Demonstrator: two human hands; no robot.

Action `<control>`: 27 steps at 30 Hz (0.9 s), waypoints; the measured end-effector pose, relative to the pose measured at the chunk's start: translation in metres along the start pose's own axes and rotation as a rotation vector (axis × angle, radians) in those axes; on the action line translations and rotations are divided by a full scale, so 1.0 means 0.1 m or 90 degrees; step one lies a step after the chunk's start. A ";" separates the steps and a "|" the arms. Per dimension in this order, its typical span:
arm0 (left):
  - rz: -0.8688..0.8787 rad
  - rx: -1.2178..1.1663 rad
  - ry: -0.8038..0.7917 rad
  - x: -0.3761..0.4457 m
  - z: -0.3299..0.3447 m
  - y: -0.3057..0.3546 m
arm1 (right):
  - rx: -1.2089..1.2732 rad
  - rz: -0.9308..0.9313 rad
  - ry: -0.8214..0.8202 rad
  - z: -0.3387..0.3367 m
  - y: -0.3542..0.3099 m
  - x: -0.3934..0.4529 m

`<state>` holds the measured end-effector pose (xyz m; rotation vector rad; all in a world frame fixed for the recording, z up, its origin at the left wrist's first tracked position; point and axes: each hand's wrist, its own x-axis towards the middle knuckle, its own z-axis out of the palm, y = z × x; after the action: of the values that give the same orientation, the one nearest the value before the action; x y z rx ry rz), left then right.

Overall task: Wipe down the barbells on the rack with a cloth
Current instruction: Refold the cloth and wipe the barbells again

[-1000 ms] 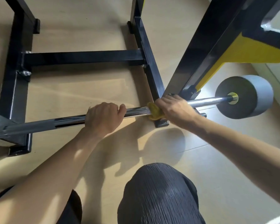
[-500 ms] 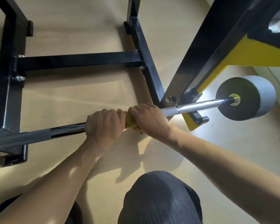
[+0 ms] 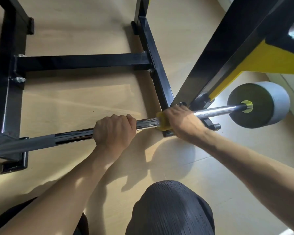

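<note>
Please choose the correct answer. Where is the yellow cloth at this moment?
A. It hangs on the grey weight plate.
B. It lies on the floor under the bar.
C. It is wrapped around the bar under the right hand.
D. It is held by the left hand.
C: the yellow cloth sits around the bar, gripped by the right hand; the left hand grips bare steel.

Left hand (image 3: 115, 131) gripping chrome barbell (image 3: 215, 110), right hand (image 3: 182, 122) around yellow cloth (image 3: 161, 120) on it, beside black rack (image 3: 85, 62).
</note>
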<state>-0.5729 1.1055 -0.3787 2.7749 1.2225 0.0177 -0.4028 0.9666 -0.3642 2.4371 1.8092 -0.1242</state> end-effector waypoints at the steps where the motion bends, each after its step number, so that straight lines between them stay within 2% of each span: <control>1: 0.008 0.010 -0.006 -0.01 0.00 -0.01 | 0.030 -0.021 0.022 0.00 -0.21 0.09; 3: 0.037 0.020 -0.002 -0.03 -0.01 -0.02 | 0.044 -0.082 0.084 0.08 -0.65 0.21; 5: 0.052 0.024 0.016 -0.02 -0.03 -0.04 | 0.057 -0.090 0.102 0.14 -0.87 0.23; 10: 0.038 0.017 0.026 -0.02 0.00 -0.04 | 0.039 -0.085 0.154 0.17 -0.55 0.04; 12: 0.022 0.002 0.042 -0.02 0.02 -0.04 | 0.059 -0.058 0.128 0.13 -0.27 -0.07; 16: 0.036 -0.009 0.048 -0.02 0.06 -0.07 | -0.110 0.049 -0.001 -0.02 0.56 -0.44; 18: 0.024 -0.011 0.064 -0.01 0.06 -0.07 | -0.146 0.081 -0.067 -0.02 0.67 -0.48; 19: 0.017 -0.015 0.076 -0.01 0.08 -0.06 | -0.149 0.089 -0.064 0.02 0.60 -0.45; 24: -0.002 -0.007 0.076 0.01 0.10 -0.01 | -0.115 0.125 0.065 0.16 0.26 -0.28; 27: -0.013 0.001 0.066 -0.01 0.09 0.01 | 0.006 0.068 0.131 0.18 -0.07 -0.15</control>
<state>-0.5725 1.1035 -0.3873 2.7945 1.2735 0.1620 -0.4143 0.9519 -0.3804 2.6322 1.7502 0.1326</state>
